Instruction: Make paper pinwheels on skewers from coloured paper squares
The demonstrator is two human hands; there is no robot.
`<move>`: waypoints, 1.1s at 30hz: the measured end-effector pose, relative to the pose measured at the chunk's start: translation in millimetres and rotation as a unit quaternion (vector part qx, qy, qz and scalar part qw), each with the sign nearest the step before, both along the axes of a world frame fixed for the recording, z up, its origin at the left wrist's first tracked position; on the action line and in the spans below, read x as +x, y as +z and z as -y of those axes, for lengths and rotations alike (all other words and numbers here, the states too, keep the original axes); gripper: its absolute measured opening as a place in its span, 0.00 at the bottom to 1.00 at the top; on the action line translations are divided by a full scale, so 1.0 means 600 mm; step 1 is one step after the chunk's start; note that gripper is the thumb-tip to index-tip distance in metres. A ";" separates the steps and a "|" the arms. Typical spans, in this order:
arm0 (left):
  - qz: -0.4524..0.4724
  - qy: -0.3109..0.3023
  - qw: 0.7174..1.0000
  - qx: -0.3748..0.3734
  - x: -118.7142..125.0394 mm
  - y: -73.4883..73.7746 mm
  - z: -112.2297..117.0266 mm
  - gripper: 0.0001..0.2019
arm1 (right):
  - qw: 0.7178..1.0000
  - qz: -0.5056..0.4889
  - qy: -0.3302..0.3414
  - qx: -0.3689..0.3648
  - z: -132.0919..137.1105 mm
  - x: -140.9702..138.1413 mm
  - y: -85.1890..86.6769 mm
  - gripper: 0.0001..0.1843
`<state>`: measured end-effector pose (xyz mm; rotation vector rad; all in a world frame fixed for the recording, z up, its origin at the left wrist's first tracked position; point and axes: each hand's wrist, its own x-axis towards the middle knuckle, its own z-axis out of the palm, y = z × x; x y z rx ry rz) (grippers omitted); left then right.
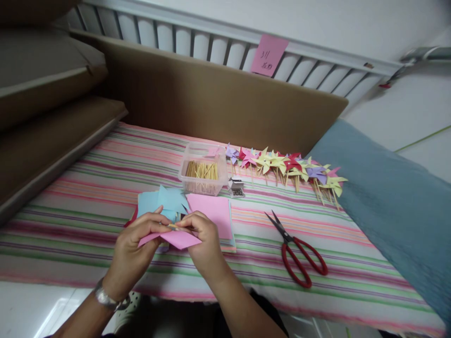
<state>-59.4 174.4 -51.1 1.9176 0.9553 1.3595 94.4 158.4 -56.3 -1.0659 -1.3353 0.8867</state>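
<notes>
Between my two hands is a pink paper pinwheel (181, 239), its folded blades facing down toward me. My left hand (139, 239) has its fingers closed on the left side of the paper. Opposite it, my right hand (203, 234) pinches near the centre; a small yellowish bit, perhaps a stick end, shows between the fingertips, and the rest is hidden. Just beyond lie cut blue papers (169, 199), partly covered by my fingers. A stack of pink square paper (214, 213) rests beside my right hand.
A clear plastic box (204, 188) holds many wooden sticks. Next to it is a small open box of pins (237, 188). Finished pinwheels (278, 163) lie in a row along a cardboard panel (211, 101). Red-handled scissors (294, 249) lie open on the striped cloth (260, 277).
</notes>
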 end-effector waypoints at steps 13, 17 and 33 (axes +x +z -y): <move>0.005 -0.019 1.000 0.004 -0.002 -0.004 -0.001 0.10 | 1.000 0.010 0.001 -0.004 0.002 -0.002 -0.003 0.06; 0.002 -0.019 1.000 0.002 -0.003 -0.004 -0.001 0.10 | 1.000 0.008 -0.001 -0.002 0.002 -0.002 -0.003 0.06; 0.050 -0.022 0.998 -0.021 0.002 -0.005 -0.004 0.12 | 0.999 0.037 0.015 -0.013 0.000 0.002 -0.005 0.02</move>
